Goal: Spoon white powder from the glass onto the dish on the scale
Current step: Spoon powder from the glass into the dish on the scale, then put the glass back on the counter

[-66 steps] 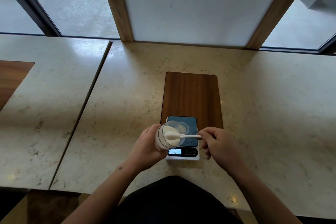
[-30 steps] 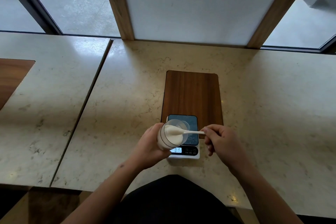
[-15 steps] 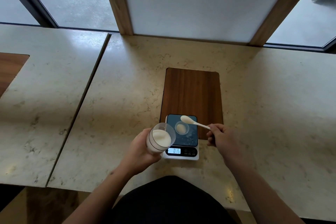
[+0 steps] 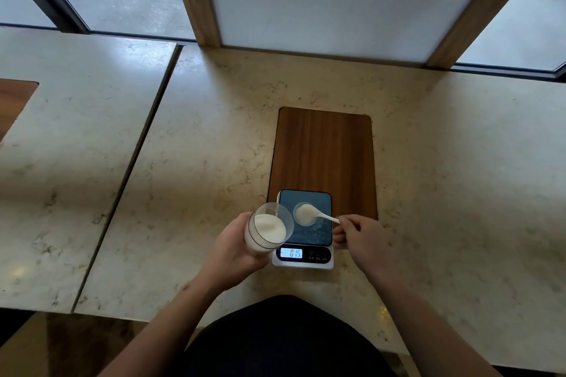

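My left hand [image 4: 234, 249] holds a clear glass [image 4: 267, 231] of white powder, tilted toward me, just left of the scale [image 4: 306, 262]. The scale has a dark top and a lit display reading 0.15. A small clear dish [image 4: 301, 220] with white powder sits on its top. My right hand [image 4: 361, 236] pinches the handle of a white spoon [image 4: 318, 214]. The spoon's bowl is over the dish and carries powder.
A dark wooden board [image 4: 323, 156] lies on the marble counter [image 4: 183, 162] behind the scale. A seam splits the counter at the left. A white panel with wooden posts and windows close off the back. The counter's front edge runs near my body.
The spoon came out of the glass with powder and moved right and down over the dish. My left hand drew the glass slightly left, off the scale.
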